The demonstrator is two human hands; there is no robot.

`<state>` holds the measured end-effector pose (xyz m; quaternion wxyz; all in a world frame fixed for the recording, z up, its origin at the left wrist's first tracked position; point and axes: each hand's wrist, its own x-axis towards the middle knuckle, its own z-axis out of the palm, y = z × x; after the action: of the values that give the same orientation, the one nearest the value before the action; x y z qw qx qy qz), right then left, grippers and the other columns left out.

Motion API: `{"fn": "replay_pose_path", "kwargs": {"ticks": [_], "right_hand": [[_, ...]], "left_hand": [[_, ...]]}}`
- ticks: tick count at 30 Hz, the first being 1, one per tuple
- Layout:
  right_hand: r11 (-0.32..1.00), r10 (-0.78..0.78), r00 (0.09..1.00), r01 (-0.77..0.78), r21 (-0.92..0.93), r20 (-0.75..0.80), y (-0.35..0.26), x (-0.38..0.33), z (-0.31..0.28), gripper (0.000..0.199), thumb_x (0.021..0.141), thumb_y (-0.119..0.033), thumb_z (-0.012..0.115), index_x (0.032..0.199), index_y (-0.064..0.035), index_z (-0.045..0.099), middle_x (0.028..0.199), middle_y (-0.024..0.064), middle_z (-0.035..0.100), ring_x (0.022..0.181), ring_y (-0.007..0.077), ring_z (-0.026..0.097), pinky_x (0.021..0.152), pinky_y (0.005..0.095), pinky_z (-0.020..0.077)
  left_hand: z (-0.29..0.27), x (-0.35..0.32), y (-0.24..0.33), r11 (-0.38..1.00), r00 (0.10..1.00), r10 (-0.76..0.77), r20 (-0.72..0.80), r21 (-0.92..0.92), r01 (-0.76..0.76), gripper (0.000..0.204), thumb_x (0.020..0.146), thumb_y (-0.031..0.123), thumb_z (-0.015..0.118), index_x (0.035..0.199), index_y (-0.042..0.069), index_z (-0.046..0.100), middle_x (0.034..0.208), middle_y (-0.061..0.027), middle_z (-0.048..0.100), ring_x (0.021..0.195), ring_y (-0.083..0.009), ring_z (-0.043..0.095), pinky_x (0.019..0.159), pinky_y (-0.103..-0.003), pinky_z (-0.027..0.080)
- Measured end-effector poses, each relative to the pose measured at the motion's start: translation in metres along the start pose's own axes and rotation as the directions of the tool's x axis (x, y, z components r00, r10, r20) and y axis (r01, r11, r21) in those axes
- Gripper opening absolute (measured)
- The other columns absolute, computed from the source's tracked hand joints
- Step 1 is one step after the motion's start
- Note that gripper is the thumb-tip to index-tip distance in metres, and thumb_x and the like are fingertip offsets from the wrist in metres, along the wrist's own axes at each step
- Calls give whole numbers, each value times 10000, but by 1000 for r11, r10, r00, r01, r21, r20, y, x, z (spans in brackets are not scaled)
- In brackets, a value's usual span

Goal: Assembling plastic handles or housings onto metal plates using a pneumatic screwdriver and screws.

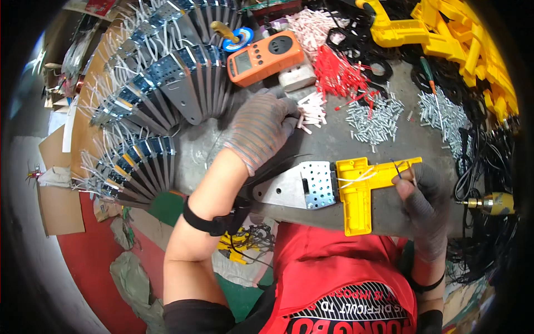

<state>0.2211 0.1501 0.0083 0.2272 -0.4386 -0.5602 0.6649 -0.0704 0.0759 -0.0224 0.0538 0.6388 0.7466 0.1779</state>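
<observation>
My left hand (261, 127), in a grey striped glove, reaches to the edge of a small pile of white sleeves (312, 110). Its fingers are curled together, and whatever is between their tips is hidden. At the right, my gloved right hand (425, 206) closes around the end of a yellow plastic handle shell (356, 195). A short dark blue wire (396, 168) sticks up by its bare fingertips. White wires (359, 177) lie inside the shell. Against the shell's left side sits a flat metal blade-shaped plate (283, 186) with a perforated section (319, 186).
Fanned rows of similar metal plates (183, 83) with white wires fill the left. Beyond my left hand are an orange multimeter (264, 57) and a solder spool (239, 40). Red sleeves (339, 72), metal screws (375, 117), a screwdriver (428, 75) and yellow shells (467, 44) lie right.
</observation>
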Motion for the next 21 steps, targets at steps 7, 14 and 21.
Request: {"fn": "replay_pose_path", "kwargs": {"ticks": [7,14,21], "right_hand": [[937,-241,968,251,-241,73,-2,6,-2,125,811,-101,648,801,22,630,717,24,563,680,92,522,632,256,431],[955,-238,968,247,-161,74,-1,2,-3,113,837,-100,639,832,12,641,719,-5,574,692,54,507,626,238,434],[975,-197,972,208,-74,131,-2,7,7,136,865,-129,636,878,3,663,729,-4,624,676,44,527,606,242,440]], "left_hand": [[-2,-11,9,972,986,-167,4,171,164,162,780,103,689,931,62,652,951,-156,642,910,-354,615,767,-421,496],[-2,-5,11,962,997,-35,67,271,15,82,800,43,652,877,49,624,941,-126,646,882,-310,628,739,-374,507],[-6,-17,79,777,993,-116,10,-622,97,109,842,20,648,950,11,636,873,-16,657,798,-101,589,756,-229,461]]}}
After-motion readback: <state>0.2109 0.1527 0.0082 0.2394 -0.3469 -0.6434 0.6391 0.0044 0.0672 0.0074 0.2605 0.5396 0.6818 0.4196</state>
